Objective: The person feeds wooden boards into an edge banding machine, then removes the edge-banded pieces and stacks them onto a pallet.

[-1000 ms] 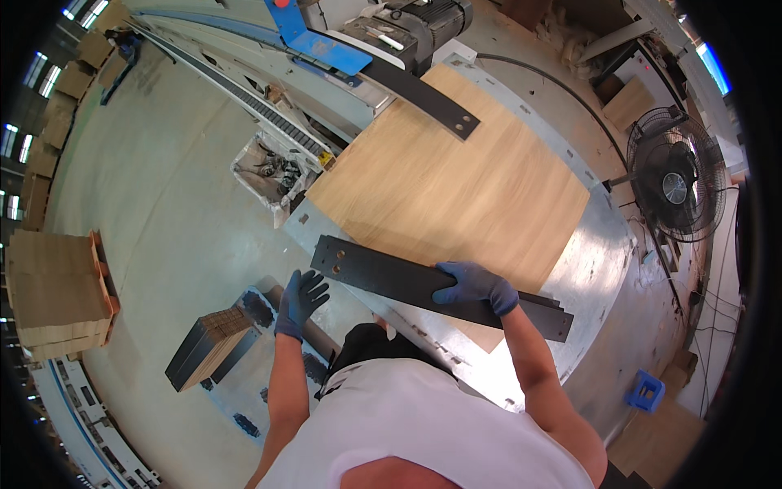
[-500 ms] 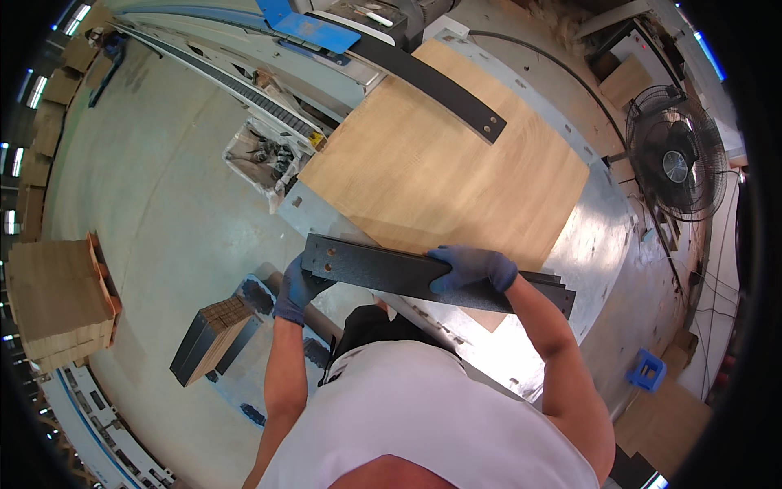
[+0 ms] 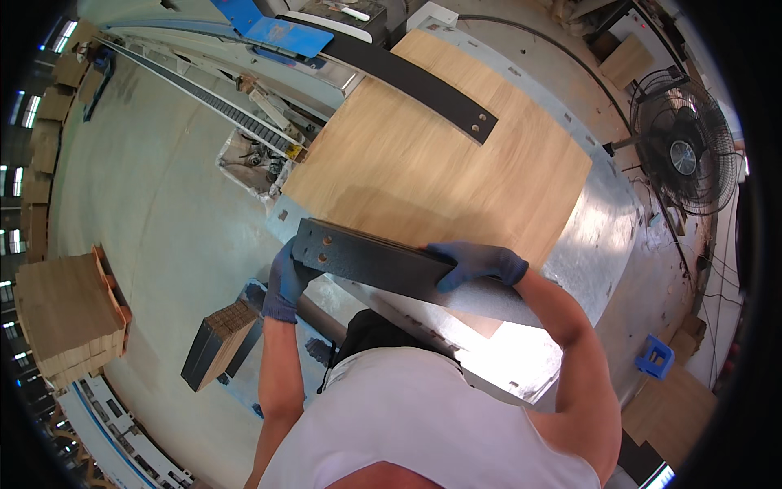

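A small stack of dark boards [image 3: 375, 262] lies across in front of me, held at both ends over the near edge of the table. Two round holes show at the left end of the top board. My left hand [image 3: 285, 281], in a blue-grey glove, is closed around that left end. Toward the right part, my right hand [image 3: 476, 265], gloved alike, grips the boards with its thumb on the face and its fingers over the far edge. Farther off, a single dark board [image 3: 423, 85] with two holes lies on a wood-grain panel [image 3: 440, 179], its other end under a blue machine part [image 3: 289, 37].
The panel rests on a metal table [image 3: 603, 220]. Left of me, a bundle of boards [image 3: 218, 342] stands on a blue-stained platform. A stacked pallet [image 3: 65, 310] is at far left, a bin of scraps [image 3: 252, 163] by the machine, a fan [image 3: 683, 155] and a blue stool [image 3: 654, 357] at right.
The boards in my hands have tilted so more of the top face shows, and their uneven right ends now look lined up or hidden by my right arm. My view has shifted slightly.
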A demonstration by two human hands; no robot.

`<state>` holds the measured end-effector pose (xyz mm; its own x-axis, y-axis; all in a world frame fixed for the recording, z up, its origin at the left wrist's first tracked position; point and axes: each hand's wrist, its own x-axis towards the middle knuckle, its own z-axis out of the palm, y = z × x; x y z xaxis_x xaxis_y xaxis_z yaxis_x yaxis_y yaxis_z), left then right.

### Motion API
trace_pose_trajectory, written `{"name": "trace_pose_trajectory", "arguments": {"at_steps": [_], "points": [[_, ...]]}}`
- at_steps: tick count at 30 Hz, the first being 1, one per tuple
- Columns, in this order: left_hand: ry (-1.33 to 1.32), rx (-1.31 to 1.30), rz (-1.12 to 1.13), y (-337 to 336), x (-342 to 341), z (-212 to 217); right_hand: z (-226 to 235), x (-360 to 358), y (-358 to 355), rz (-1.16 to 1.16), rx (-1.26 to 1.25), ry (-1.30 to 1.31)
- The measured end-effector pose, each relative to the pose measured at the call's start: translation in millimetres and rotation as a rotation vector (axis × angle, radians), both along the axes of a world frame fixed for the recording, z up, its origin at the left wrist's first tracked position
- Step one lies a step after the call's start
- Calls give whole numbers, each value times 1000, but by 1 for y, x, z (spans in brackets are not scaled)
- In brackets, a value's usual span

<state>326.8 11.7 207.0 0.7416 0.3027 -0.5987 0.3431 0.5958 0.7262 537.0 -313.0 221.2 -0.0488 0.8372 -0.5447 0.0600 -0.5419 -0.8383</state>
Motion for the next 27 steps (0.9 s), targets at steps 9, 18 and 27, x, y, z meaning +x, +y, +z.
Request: {"name": "trace_pose_trajectory", "arguments": {"at_steps": [9,18,27], "points": [[-293,940,-552,40,89,-43,33,-41,-21,-340,-1,-718],[-325,493,-305,13,126,-24,-19,-110,-8,-518,-52,-1408],[-343,537,-340,9,129,-42,-1,-113,-12,-399,-164,-1346]]}}
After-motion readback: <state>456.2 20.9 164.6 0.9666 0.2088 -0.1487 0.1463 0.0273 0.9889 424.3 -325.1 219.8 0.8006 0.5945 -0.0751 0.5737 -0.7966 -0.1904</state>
